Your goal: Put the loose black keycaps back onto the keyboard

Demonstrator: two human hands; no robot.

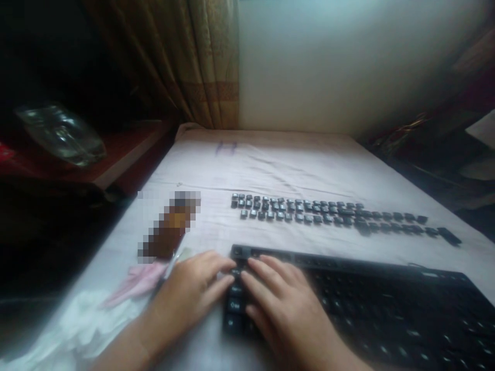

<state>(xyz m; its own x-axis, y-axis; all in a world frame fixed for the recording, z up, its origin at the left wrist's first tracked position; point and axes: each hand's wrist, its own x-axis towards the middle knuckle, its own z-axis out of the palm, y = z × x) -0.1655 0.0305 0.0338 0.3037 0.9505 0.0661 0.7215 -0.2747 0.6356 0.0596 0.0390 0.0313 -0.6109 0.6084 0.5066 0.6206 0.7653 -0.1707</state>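
A black keyboard (386,304) lies at the front right, partly covered by my hands. My left hand (193,286) grips its left edge near the upper corner, thumb and forefinger at the end keys. Stretched fingers of my right hand (288,301) rest over the keys just beside it, thumb lower down; whether a loose key is under them I cannot tell. Beyond the keyboard, loose black keycaps (305,207) lie in long rows on the pale cloth. Many key positions on the keyboard look dark and blurred.
A pale cloth (294,159) covers the table. Left of my hands lie a pixelated brown object (170,229), a pink cloth (135,281) and crumpled white material (81,322). A glass dish (62,135) stands on a wooden ledge (129,149) at the left. Behind hangs a curtain (209,67).
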